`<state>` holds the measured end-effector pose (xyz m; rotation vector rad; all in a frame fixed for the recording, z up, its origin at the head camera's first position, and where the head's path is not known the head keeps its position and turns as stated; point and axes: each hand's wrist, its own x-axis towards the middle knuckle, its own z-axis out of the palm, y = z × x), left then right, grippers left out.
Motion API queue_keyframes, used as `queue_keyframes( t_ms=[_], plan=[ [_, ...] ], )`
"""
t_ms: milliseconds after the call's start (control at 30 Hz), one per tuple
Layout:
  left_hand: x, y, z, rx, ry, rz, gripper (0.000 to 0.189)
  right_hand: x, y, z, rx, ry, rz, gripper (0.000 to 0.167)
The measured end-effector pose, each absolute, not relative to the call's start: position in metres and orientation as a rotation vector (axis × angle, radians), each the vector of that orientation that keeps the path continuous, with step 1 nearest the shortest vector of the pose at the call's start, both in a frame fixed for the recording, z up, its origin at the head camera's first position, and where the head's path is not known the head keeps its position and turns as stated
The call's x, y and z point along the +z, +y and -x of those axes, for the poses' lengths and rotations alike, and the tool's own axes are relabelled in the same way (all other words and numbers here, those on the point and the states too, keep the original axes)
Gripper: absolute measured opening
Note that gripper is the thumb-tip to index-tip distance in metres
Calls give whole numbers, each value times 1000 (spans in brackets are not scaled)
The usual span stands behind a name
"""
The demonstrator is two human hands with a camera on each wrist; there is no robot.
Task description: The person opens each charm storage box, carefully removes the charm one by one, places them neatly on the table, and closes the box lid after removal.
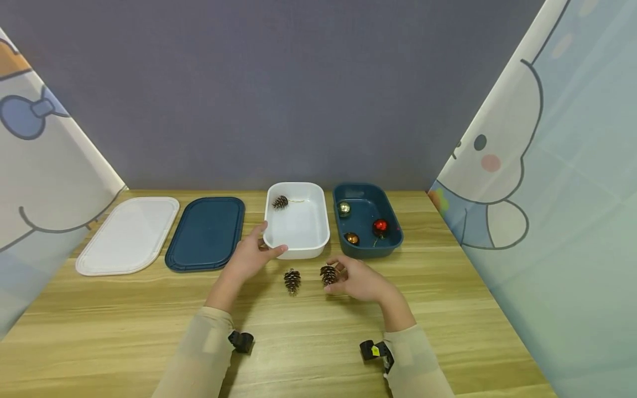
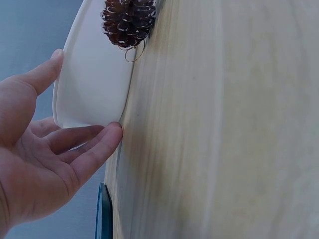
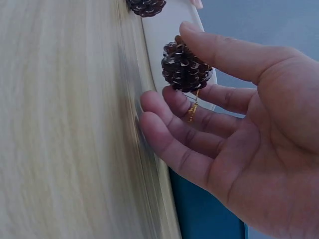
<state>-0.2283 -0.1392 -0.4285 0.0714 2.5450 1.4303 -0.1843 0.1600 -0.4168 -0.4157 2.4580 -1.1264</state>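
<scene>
A white plastic box (image 1: 297, 221) stands at the back with one pine cone (image 1: 280, 202) inside, near its far left corner. At its front left corner my left hand (image 1: 250, 256) holds the box, thumb along the front rim and fingers round the side. My right hand (image 1: 359, 280) pinches a second pine cone (image 3: 185, 67) between thumb and fingers, just in front of the box; a gold string hangs from this cone. Between the two hands a third pine cone (image 1: 292, 281) lies on the table.
Right of the white box stands a dark blue box (image 1: 365, 253) holding a gold ball (image 1: 344, 208), a red ball (image 1: 380, 225) and an orange ball (image 1: 351, 238). A blue lid (image 1: 205, 234) and a white lid (image 1: 130, 235) lie to the left. Behind rises a grey panel (image 1: 278, 94).
</scene>
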Motion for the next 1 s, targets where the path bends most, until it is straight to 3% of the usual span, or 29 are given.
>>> queue_keyframes(
  t_ms=[1000],
  plan=[
    [-424, -137, 227, 1407, 2567, -84, 103, -408, 175, 182, -1042, 2420, 320, 64]
  ],
)
